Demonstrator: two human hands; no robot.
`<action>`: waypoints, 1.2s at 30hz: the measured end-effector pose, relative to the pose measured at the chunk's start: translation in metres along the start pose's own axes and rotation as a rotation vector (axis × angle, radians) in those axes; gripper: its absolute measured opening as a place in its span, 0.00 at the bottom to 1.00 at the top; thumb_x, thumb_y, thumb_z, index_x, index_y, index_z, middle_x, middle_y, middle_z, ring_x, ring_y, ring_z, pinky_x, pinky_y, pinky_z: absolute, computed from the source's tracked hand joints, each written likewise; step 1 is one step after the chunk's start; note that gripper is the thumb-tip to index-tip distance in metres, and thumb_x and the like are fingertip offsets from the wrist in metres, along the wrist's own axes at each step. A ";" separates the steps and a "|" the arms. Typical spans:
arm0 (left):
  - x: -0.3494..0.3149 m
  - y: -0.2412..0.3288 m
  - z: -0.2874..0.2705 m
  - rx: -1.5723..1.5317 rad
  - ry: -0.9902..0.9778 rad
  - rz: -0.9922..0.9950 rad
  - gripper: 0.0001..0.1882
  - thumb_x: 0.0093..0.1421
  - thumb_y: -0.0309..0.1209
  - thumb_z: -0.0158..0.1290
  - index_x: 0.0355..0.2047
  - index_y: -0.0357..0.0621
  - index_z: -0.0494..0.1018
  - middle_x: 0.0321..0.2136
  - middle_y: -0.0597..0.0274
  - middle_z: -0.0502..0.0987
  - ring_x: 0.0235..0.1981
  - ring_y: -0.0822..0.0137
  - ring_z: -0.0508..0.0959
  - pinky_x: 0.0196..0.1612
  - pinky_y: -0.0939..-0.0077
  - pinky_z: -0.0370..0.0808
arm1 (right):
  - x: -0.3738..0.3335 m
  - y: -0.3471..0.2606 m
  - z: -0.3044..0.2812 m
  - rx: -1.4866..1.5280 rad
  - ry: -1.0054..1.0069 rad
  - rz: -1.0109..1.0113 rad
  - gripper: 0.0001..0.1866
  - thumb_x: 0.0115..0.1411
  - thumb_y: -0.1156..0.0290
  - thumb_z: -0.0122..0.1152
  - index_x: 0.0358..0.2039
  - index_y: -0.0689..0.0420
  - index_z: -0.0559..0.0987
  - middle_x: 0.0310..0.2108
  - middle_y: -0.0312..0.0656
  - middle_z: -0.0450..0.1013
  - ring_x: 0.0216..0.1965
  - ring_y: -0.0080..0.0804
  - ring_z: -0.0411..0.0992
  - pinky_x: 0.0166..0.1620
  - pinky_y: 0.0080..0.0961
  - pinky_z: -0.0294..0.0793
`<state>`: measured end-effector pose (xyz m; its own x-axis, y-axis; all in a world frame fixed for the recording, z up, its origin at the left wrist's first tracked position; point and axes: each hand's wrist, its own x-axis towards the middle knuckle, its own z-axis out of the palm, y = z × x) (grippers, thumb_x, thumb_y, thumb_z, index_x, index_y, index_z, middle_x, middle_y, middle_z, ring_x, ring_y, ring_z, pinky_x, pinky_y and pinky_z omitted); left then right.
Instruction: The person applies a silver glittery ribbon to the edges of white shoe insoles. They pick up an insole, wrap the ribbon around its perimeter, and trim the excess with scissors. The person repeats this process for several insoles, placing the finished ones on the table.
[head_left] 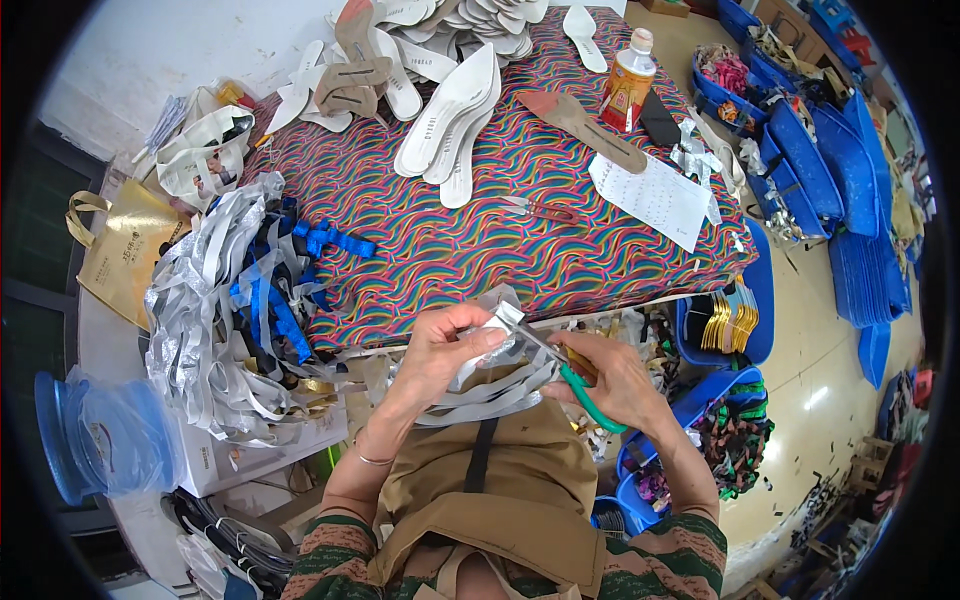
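My left hand (pixel 440 350) pinches a silver strap (pixel 510 315) between thumb and fingers, just off the front edge of the table. Scissors (pixel 592 398) with a green handle are gripped in my right hand (pixel 622 378). Their blades point up and left, reaching the strap beside my left fingertips. More silver strips (pixel 490 402) hang in a loose bunch below my hands, over the brown apron (pixel 540 450). Whether the blades are closed on the strap I cannot tell.
The table's patterned cloth (pixel 420 265) carries white insoles (pixel 455 120), a brown sole template (pixel 590 130), small red-handled snips (pixel 542 210), a bottle (pixel 628 85) and a paper sheet (pixel 650 200). Silver straps (pixel 210 310) heap at left; blue bins (pixel 760 290) stand at right.
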<state>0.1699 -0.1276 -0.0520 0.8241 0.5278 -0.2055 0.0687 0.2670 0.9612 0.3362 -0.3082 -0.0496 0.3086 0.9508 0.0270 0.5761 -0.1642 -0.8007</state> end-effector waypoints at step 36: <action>0.012 -0.001 0.016 0.099 -0.295 0.021 0.05 0.61 0.24 0.54 0.34 0.34 0.75 0.26 0.67 0.71 0.23 0.79 0.70 0.25 0.81 0.66 | -0.006 0.010 -0.005 0.092 -0.050 -0.012 0.34 0.52 0.52 0.68 0.54 0.59 0.72 0.20 0.42 0.66 0.22 0.37 0.66 0.30 0.34 0.65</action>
<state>0.1888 -0.1342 -0.0529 0.9525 0.2720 -0.1368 0.0920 0.1711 0.9809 0.3441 -0.3166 -0.0546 0.2631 0.9647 0.0088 0.5066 -0.1304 -0.8523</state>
